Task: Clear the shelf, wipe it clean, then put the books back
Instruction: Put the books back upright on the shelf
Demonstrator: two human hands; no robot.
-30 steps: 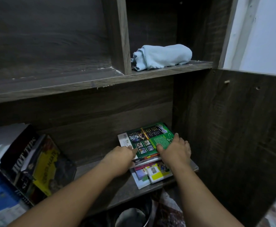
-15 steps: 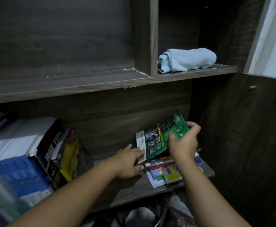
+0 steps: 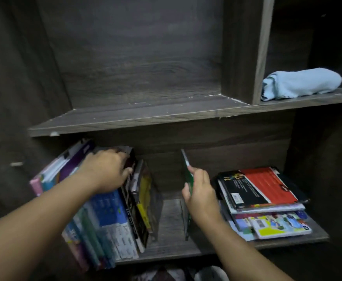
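— Books first: where is your green book (image 3: 188, 173) pointing?

— You have it standing on edge in your right hand (image 3: 201, 194), seen nearly edge-on. Its long axis runs from the front of the lower shelf (image 3: 172, 246) towards the back panel, far end tipped up. It sits in the gap between the leaning row of books (image 3: 113, 216) on the left and the flat stack of books (image 3: 261, 199) on the right.

— How are your fingers?

— Your right fingers (image 3: 194, 175) are closed around the book's upper edge, thumb on the near face. Your left hand (image 3: 107, 171) is pressed on top of the leaning row, fingers curled over the dark spines; whether it truly grips one is blurred, so I cannot tell.

— And the cloth?

— Your blue cloth (image 3: 302, 83) lies rolled on the upper shelf (image 3: 145, 116), in the right compartment past the divider (image 3: 247, 49).
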